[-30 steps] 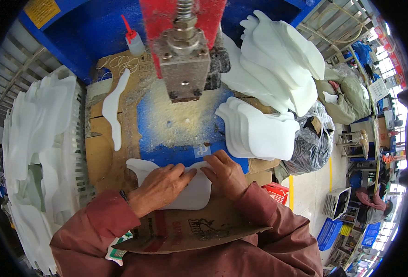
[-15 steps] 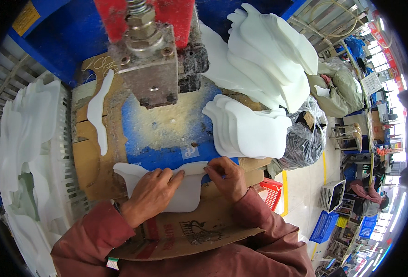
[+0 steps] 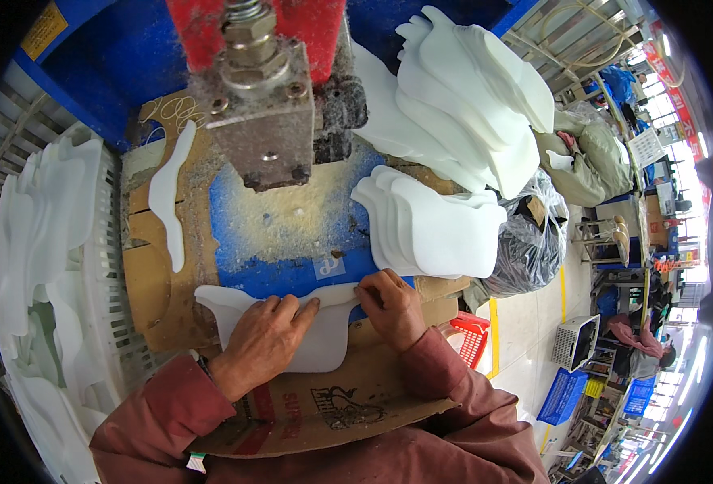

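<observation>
A white shaped foam panel (image 3: 321,347) lies at the front edge of the work surface, with a narrow white band along its far edge. My left hand (image 3: 266,337) lies over its middle, fingers bent and pressed onto the band. At the panel's right end, my right hand (image 3: 392,306) pinches the corner of the band between thumb and fingers. Whether the band is a fold or a separate strip, I cannot tell. Beyond my hands, a metal machine head (image 3: 264,121) hangs over a blue board (image 3: 239,262) dusted with pale powder.
Right of the board stands a stack of white foam panels (image 3: 445,234), with larger white pieces (image 3: 469,97) behind it. A curved white strip (image 3: 164,194) rests on cardboard at left. A white crate (image 3: 118,266) holds more pieces. Cardboard (image 3: 324,419) covers my lap.
Both hands keep their hold on the foam panel with almost no movement. The whole view has shifted very slightly.
</observation>
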`<state>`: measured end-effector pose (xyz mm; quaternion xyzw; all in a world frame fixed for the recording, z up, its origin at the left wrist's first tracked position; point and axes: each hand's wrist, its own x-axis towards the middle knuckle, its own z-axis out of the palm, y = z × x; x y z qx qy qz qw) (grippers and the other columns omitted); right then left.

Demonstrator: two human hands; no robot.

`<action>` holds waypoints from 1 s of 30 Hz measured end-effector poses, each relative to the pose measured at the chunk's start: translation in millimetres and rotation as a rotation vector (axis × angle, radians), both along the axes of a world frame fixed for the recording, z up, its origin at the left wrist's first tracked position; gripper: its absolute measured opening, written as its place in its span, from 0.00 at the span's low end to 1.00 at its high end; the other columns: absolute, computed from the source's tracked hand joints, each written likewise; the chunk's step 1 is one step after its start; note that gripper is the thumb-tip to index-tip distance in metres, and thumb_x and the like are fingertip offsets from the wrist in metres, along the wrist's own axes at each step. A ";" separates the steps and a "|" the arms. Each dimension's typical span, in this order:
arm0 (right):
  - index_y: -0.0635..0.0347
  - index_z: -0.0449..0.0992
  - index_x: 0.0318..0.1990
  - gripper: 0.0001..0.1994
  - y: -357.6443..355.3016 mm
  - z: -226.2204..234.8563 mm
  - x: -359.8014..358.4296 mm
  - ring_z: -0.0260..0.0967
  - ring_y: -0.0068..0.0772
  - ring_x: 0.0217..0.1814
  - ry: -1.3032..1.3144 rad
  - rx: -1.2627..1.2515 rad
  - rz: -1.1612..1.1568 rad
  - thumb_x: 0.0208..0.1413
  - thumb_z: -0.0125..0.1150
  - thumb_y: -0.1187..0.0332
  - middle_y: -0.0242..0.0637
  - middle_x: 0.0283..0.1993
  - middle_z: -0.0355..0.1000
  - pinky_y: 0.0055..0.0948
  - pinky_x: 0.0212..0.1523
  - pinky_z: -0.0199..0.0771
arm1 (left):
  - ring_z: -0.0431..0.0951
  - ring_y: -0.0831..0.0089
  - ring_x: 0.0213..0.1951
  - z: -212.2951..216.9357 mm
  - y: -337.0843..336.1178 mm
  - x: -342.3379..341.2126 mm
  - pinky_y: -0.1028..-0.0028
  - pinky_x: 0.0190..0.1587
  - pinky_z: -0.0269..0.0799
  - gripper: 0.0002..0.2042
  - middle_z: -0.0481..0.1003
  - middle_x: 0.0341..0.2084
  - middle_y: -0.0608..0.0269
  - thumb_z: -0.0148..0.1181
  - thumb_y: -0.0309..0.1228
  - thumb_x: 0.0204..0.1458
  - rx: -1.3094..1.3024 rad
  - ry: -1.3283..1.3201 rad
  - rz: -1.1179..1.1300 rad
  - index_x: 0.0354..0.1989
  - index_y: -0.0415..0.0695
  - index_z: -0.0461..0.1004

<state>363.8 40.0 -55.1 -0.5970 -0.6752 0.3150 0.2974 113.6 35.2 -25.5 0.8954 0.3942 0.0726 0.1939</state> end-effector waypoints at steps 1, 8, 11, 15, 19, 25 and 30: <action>0.59 0.76 0.39 0.05 0.8 0.5 -0.1 0.77 0.53 0.37 -0.023 -0.014 0.000 0.58 0.67 0.73 0.45 0.37 0.76 0.43 0.36 0.77 | 0.74 0.64 0.37 0.1 0.2 0.1 0.66 0.39 0.77 0.22 0.69 0.34 0.58 0.58 0.22 0.55 0.001 0.002 -0.002 0.60 0.36 0.76; 0.58 0.74 0.39 0.10 6.4 0.6 3.1 0.77 0.58 0.39 -0.133 -0.154 -0.009 0.58 0.69 0.65 0.48 0.36 0.78 0.49 0.38 0.77 | 0.74 0.64 0.37 -3.3 1.0 -1.7 0.66 0.40 0.76 0.21 0.69 0.35 0.59 0.59 0.22 0.54 0.021 -0.003 -0.006 0.59 0.37 0.76; 0.56 0.75 0.38 0.11 7.6 -2.5 6.4 0.78 0.57 0.39 -0.174 -0.222 0.002 0.58 0.69 0.61 0.48 0.34 0.78 0.49 0.38 0.76 | 0.74 0.62 0.37 -12.1 -1.3 -4.8 0.65 0.41 0.76 0.21 0.68 0.35 0.59 0.58 0.22 0.54 0.029 -0.039 0.004 0.59 0.38 0.76; 0.61 0.77 0.35 0.10 11.1 -5.2 11.0 0.74 0.39 0.26 -0.089 -0.187 0.028 0.58 0.70 0.64 0.41 0.25 0.74 0.39 0.31 0.73 | 0.74 0.60 0.37 -35.3 -2.5 -8.2 0.64 0.41 0.75 0.22 0.68 0.34 0.57 0.61 0.24 0.54 0.026 -0.180 -0.005 0.60 0.42 0.76; 0.61 0.79 0.34 0.10 8.9 2.8 21.4 0.72 0.34 0.33 -0.102 -0.090 0.090 0.57 0.71 0.65 0.38 0.31 0.73 0.32 0.37 0.73 | 0.76 0.60 0.36 -59.0 5.8 -17.1 0.63 0.41 0.75 0.24 0.73 0.34 0.57 0.63 0.28 0.59 -0.122 -0.398 -0.039 0.65 0.45 0.72; 0.68 0.79 0.42 0.11 18.1 -6.8 21.2 0.75 0.29 0.31 0.461 -0.494 -0.053 0.59 0.69 0.68 0.39 0.31 0.77 0.30 0.32 0.77 | 0.78 0.64 0.42 -69.6 6.4 -27.5 0.66 0.48 0.75 0.26 0.77 0.40 0.55 0.58 0.29 0.65 -0.546 -0.704 0.120 0.72 0.44 0.64; 0.69 0.81 0.48 0.14 24.2 11.5 10.4 0.81 0.35 0.38 0.235 -0.473 0.156 0.61 0.65 0.67 0.43 0.37 0.81 0.35 0.38 0.80 | 0.75 0.58 0.51 -57.5 5.5 -25.7 0.61 0.54 0.72 0.32 0.72 0.51 0.54 0.61 0.27 0.60 -0.428 -0.484 0.109 0.73 0.45 0.60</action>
